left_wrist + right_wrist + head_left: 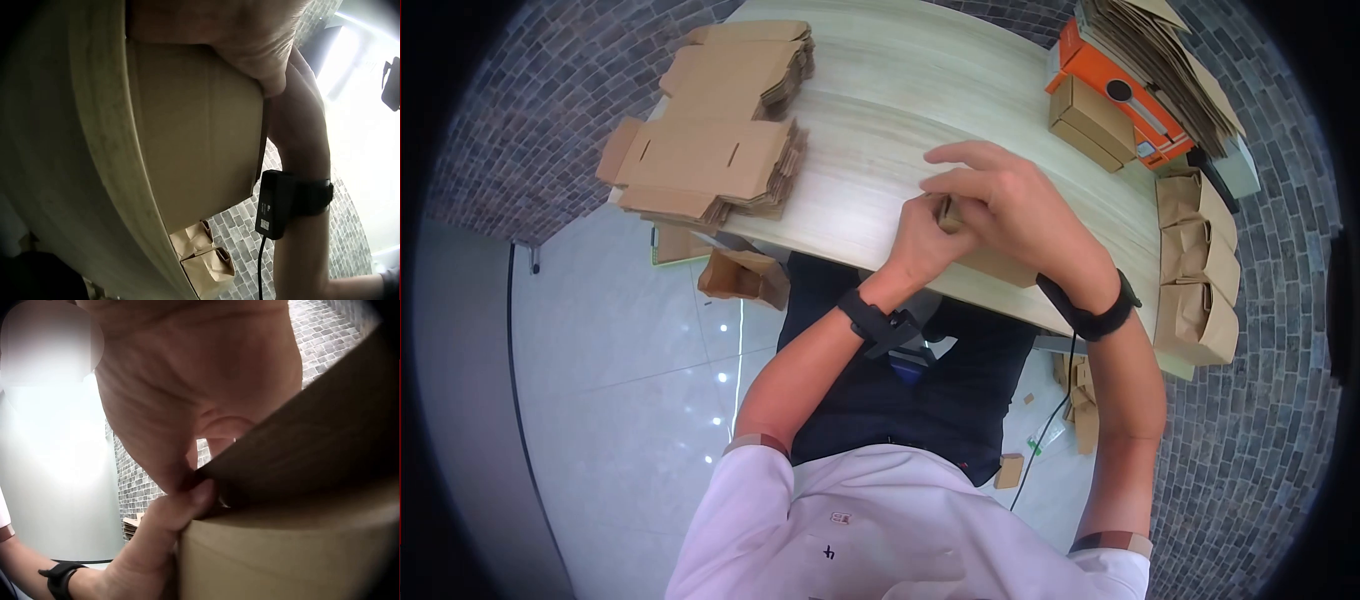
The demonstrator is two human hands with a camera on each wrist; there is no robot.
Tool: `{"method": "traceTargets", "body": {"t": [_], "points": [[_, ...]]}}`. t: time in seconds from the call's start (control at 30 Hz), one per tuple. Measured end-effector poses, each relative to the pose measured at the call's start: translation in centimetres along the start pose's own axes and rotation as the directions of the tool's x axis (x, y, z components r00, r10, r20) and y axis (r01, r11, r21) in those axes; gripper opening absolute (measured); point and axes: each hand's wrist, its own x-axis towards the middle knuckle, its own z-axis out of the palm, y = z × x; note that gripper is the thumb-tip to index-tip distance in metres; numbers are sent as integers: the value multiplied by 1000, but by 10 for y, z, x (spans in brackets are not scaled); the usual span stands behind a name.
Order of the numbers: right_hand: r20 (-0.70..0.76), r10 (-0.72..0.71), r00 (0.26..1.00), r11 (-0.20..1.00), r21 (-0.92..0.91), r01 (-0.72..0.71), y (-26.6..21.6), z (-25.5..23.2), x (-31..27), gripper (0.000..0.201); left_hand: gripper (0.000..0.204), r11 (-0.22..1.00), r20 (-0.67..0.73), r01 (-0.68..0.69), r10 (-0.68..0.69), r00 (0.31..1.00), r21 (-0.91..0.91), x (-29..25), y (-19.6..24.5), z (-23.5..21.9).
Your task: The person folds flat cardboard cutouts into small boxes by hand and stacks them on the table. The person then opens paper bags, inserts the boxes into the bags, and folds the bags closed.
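A brown cardboard box (998,266) (195,137) lies at the table's front edge, partly covered by both hands. The left hand (930,240) (147,544) grips its left end, with the thumb at the edge. From above, the right hand (1030,215) (200,381) reaches over the same end and pinches the box's edge beside the left thumb; two of its fingers stretch out to the left in the head view. In the right wrist view the box's wall (319,428) is dark and slanted. The right fingertips are partly hidden.
Flat cardboard blanks (690,165) are stacked at the table's left. An orange box (1090,75), a small closed box (1090,122) and more flat cardboard (1165,65) stand back right. Folded paper bags (1200,270) line the right side. An open paper bag (745,280) stands below the table, left.
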Motion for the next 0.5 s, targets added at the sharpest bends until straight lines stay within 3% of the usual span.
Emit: {"method": "traceTargets", "body": {"t": [0.17,0.5], "points": [[18,155,988,944,293,-153,-2,-2,0,22,42,996,-28,-68,67,997,-58,3,-4,4],[28,249,968,879,413,-238,0,-1,-2,21,40,991,-50,-124,122,991,-45,3,-6,6]]}}
